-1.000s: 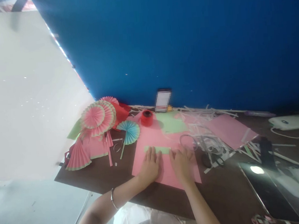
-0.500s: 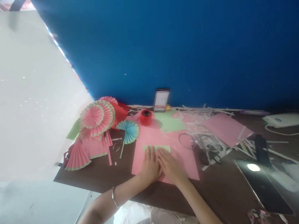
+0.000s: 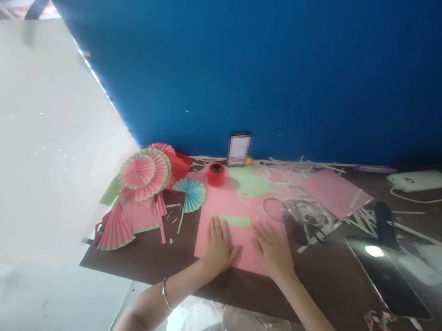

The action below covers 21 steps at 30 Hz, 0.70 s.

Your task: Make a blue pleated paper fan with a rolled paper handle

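Observation:
A light green paper strip lies across a large pink paper sheet on the dark table. My left hand rests flat on the sheet, its fingertips at the strip's left end. On the other side, my right hand is spread on the pink sheet, with its fingertips just by the strip's right end. Both hands are open, fingers stretched forward, and neither grips anything. Behind the strip, a red roll stands on the sheet's far part, next to a light green paper piece.
Pleated pink paper fans and a blue fan lie at the left. Right of the sheet are paper scraps, scissors, a pink sheet and a phone. A blue wall rises behind.
My hands have moved apart from the middle of the strip. The right hand has slid right and the left slightly left, so more of the green strip shows between them.

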{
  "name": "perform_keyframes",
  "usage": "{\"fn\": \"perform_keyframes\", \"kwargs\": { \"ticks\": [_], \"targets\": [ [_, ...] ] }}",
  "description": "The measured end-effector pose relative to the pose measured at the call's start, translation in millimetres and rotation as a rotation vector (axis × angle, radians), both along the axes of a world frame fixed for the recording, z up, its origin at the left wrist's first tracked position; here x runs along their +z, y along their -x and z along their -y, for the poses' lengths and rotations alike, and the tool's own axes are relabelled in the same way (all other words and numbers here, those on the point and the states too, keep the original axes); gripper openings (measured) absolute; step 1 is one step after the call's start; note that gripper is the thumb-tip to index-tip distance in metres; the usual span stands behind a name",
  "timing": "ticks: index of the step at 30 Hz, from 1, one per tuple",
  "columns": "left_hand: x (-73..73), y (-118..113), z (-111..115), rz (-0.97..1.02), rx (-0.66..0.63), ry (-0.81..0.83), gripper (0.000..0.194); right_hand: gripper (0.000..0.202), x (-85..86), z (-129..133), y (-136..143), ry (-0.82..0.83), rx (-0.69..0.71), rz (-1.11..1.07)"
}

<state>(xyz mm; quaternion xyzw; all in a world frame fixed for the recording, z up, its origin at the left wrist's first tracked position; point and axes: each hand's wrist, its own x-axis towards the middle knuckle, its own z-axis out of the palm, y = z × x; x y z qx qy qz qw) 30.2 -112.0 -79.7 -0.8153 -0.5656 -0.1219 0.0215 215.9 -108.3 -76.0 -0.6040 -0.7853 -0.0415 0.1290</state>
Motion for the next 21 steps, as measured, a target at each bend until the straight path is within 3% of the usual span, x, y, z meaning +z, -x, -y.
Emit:
{"fn": "perform_keyframes", "kwargs": {
  "ticks": [2, 5, 8, 11, 15, 18, 21],
  "targets": [
    [-0.7, 1, 0, -0.008, -0.006, -0.013, 0.074, 0.040, 1.8, -3, 1, -0.058, 0.004, -0.007],
    [-0.2, 3, 0, -0.027, -0.013, -0.048, 0.071, 0.033, 10.8, -13, 8, -0.087, 0.136, 0.009],
    [5.0, 7, -5, -0.051, -0.002, -0.063, 0.059, 0.025, 22.2, -26, 14, 0.015, 0.315, 0.063],
    [15.1, 18, -16, -0.055, -0.013, -0.010, 0.041, 0.022, 25.8, -37, 14, 0.106, 0.401, 0.060],
    [28.3, 36, -38, -0.009, -0.084, 0.088, 0.025, 0.023, 18.3, -44, 11, 0.087, 0.441, 0.051],
    [31.9, 46, -51, 0.067, -0.169, 0.122, 0.025, 0.024, 13.5, -47, 11, 0.056, 0.447, 0.054],
    [29.8, 54, -59, 0.251, -0.132, 0.200, 0.022, 0.024, 12.8, -49, 11, 0.061, 0.406, 0.003]
  ]
}}
